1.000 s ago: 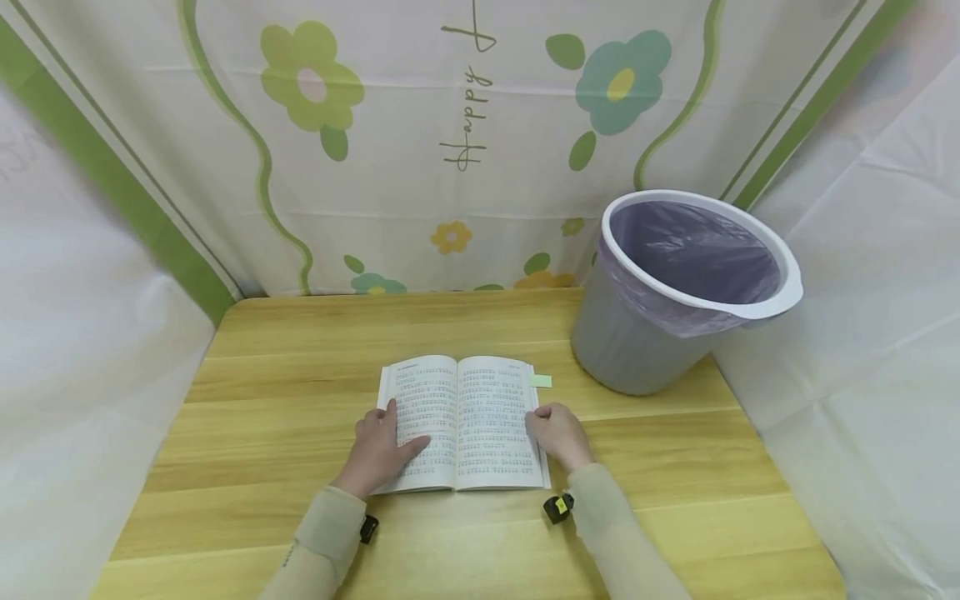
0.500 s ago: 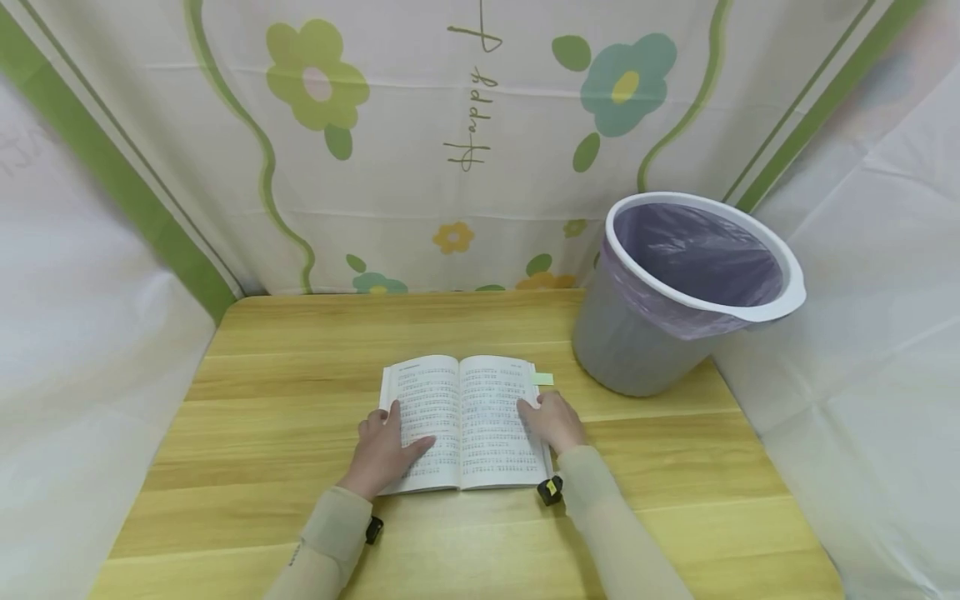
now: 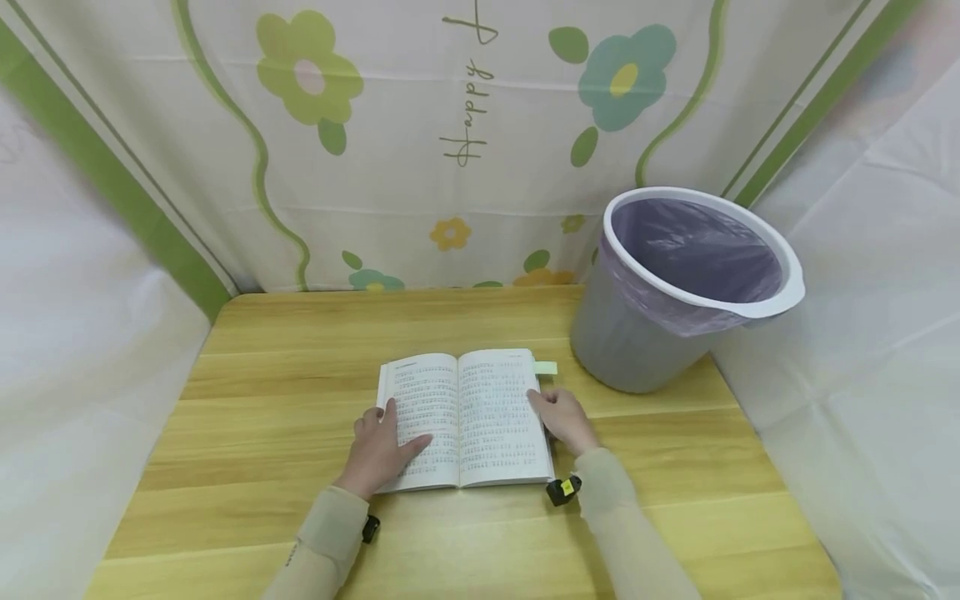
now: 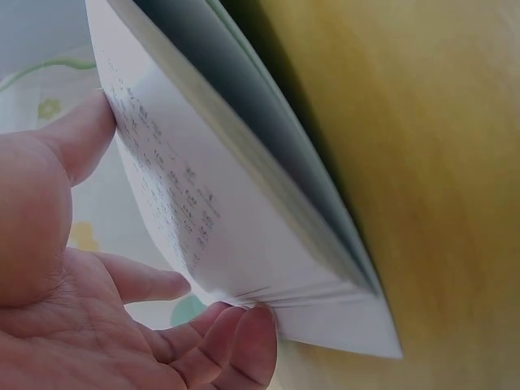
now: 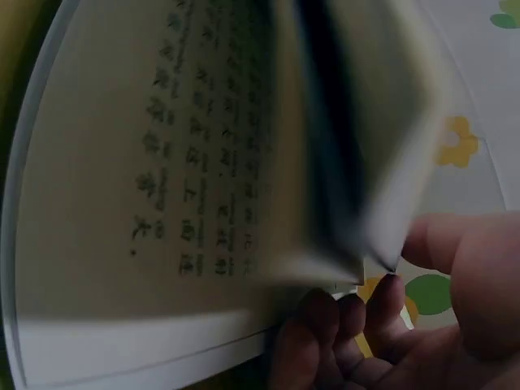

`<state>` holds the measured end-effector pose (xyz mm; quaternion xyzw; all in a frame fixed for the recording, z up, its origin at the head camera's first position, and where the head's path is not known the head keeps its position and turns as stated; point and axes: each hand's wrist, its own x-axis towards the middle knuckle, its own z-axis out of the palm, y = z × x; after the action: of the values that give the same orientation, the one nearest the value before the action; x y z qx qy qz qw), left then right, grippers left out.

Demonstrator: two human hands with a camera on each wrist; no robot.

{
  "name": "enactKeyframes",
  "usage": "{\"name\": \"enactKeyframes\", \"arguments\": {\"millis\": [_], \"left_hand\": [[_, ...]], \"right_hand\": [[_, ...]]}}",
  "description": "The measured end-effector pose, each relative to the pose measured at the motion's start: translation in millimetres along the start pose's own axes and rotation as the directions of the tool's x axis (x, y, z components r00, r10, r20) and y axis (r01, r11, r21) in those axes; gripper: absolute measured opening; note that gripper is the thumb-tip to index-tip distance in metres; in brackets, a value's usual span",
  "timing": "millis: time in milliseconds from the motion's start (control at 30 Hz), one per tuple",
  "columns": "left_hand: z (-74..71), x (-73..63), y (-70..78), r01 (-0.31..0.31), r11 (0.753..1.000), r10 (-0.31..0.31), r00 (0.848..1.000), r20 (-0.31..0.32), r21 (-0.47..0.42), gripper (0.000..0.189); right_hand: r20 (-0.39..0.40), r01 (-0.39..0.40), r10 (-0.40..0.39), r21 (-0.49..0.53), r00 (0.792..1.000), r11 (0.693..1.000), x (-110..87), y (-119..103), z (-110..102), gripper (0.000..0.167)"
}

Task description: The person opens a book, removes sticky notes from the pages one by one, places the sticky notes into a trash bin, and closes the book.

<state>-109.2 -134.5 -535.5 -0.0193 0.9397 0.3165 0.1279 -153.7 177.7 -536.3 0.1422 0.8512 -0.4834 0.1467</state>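
Observation:
An open book with printed pages lies on the wooden table. My left hand rests spread on its left page, the thumb reaching across the print. In the left wrist view, the fingertips press at that page's edge, where the paper creases. At the other side, my right hand pinches a stack of right-hand pages, thumb on top and other fingers beneath. The right wrist view shows these pages raised apart from the printed leaf below. A pale green tab sticks out at the book's upper right.
A grey bin with a white rim and purple liner stands at the table's back right. Flowered cloth hangs behind the table, and white cloth borders its right side.
My right hand went inward over the right page, then back out to its edge. The right-hand pages now sit slightly raised. My left hand stays in place.

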Motion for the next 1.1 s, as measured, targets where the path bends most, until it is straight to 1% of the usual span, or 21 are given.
{"name": "enactKeyframes", "arguments": {"millis": [67, 133, 233, 367, 433, 500, 633, 833, 1100], "left_hand": [[-0.1, 0.5, -0.3, 0.004, 1.000, -0.004, 1.000, 0.003, -0.004, 0.104], [-1.1, 0.4, -0.2, 0.004, 1.000, -0.004, 1.000, 0.007, -0.005, 0.104], [-2.8, -0.1, -0.2, 0.002, 1.000, -0.002, 1.000, 0.008, -0.004, 0.105], [-3.5, 0.3, -0.2, -0.007, 1.000, 0.007, 1.000, 0.005, 0.001, 0.104], [-3.1, 0.7, -0.2, -0.007, 1.000, 0.007, 1.000, 0.005, 0.005, 0.104], [-2.5, 1.1, -0.2, -0.004, 1.000, 0.004, 1.000, 0.008, 0.006, 0.104], [-1.7, 1.7, -0.4, 0.000, 1.000, 0.000, 1.000, 0.011, 0.009, 0.104], [-1.9, 1.5, 0.1, 0.000, 1.000, 0.000, 1.000, 0.011, 0.009, 0.102], [-1.2, 1.9, 0.5, 0.000, 1.000, 0.000, 1.000, 0.010, 0.009, 0.102]], "right_hand": [[0.020, 0.020, -0.022, 0.093, 1.000, 0.995, -0.4, 0.3, -2.6, 0.042], [0.030, 0.038, -0.043, 0.164, 0.999, 0.986, -1.1, -0.5, -4.9, 0.039], [0.051, 0.037, -0.054, 0.276, 0.997, 0.960, -1.3, -1.4, -7.1, 0.034], [0.064, 0.029, -0.057, 0.367, 0.996, 0.930, -0.4, 0.2, -8.2, 0.033], [0.067, 0.026, -0.057, 0.396, 0.996, 0.918, 0.2, 1.6, -7.7, 0.034], [0.068, 0.022, -0.055, 0.416, 0.996, 0.909, 1.0, 3.4, -6.7, 0.034], [0.072, 0.014, -0.050, 0.432, 0.996, 0.902, 1.9, 6.2, -4.2, 0.038], [0.083, 0.003, -0.042, 0.427, 0.996, 0.904, -1.5, 3.5, -2.8, 0.047], [0.086, 0.010, -0.051, 0.418, 0.995, 0.908, -3.4, -1.7, 0.0, 0.047]]}}
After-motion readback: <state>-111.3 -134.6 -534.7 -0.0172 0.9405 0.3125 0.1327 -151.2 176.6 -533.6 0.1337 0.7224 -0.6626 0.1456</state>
